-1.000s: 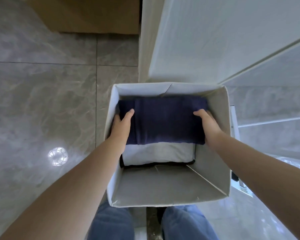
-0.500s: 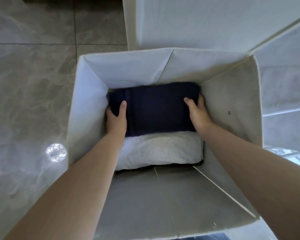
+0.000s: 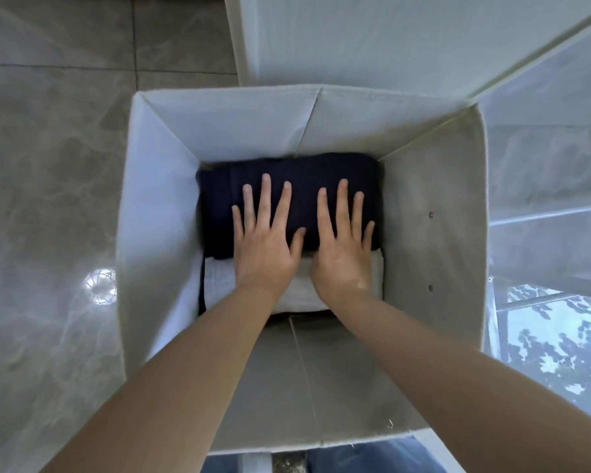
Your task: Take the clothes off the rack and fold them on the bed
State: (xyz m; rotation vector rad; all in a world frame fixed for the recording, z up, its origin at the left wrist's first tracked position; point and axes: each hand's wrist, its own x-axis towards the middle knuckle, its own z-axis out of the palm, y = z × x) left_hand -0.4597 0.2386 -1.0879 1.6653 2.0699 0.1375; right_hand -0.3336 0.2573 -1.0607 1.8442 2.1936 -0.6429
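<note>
Denim-blue trouser legs show at the bottom edge of my view, just beyond the near wall of a pale fabric storage box that stands open on the grey marbled floor tiles. I am looking straight down into the box. Both of my bare forearms reach in over its near rim. My left hand lies flat with its fingers straight and spread, palm down, and my right hand lies beside it in the same way, the two thumbs close together; neither hand curls round anything. The heels of both hands sit over a folded white garment at the bottom of the box, while the fingers press on a folded navy garment that lies on top of the white one and fills the far half of the box floor, up against the far wall. To the left of the box a round bright reflection shines on the tiles. Beyond the box rises a white panel, and to the right there are glassy surfaces with leafy reflections.
</note>
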